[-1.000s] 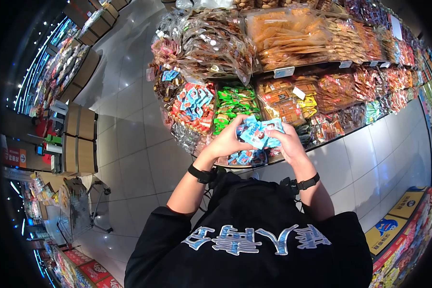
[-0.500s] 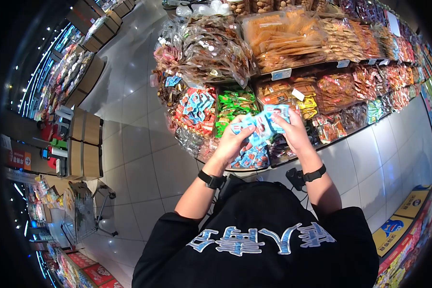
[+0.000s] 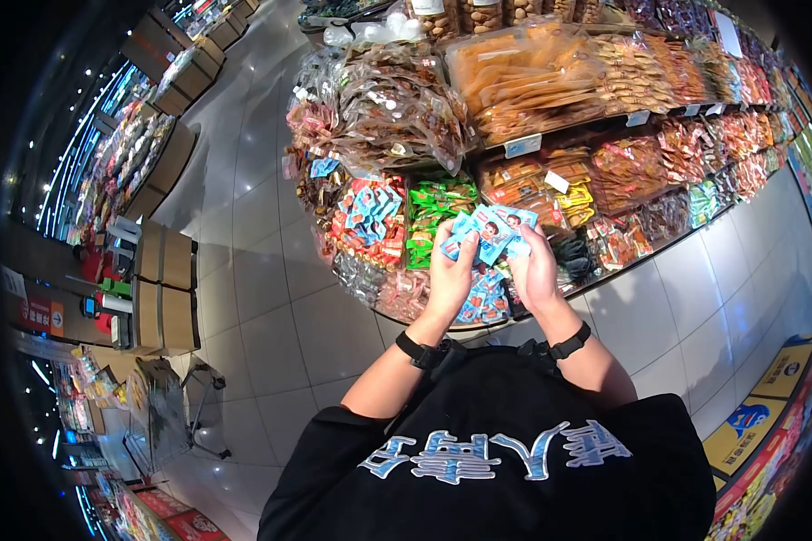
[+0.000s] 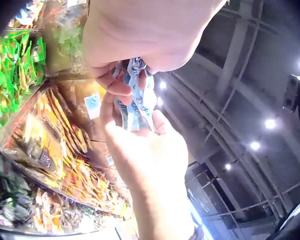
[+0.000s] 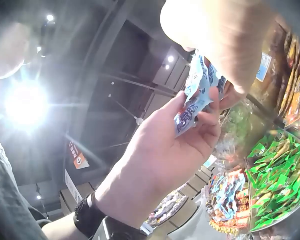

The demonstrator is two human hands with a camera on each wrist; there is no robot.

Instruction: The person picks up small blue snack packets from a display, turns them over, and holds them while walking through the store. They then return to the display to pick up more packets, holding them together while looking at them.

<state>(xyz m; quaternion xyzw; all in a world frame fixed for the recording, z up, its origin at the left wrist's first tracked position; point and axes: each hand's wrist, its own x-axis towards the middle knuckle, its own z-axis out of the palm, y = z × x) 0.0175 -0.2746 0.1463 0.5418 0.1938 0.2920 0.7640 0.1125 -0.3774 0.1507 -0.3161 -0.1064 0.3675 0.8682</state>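
Note:
Several small light-blue snack packets [image 3: 490,236], printed with a figure and lettering, are fanned out in front of the chest. My left hand [image 3: 451,278] pinches the left side of the bunch, thumb on top. On the other side, my right hand [image 3: 536,270] holds it with the thumb over the edge. The left wrist view shows the blue packets [image 4: 136,100] edge-on between both hands' fingers. Seen from the right wrist, the left fingers curl round the packets [image 5: 196,92]. Below the hands lies a pile of similar blue packets [image 3: 483,299] in the display.
Green packets [image 3: 431,200] and a red-and-blue pile [image 3: 370,212] fill neighbouring bins. Large brown bagged snacks [image 3: 523,77] lie on the upper tier, with price tags along its edge. A shopping cart [image 3: 167,406] and cardboard-coloured counters [image 3: 164,288] stand to the left on the tiled floor.
The packets have gone from an overlapping, blurred bunch to a flatter fan between both hands. The hands have shifted slightly, and the head view has turned a little.

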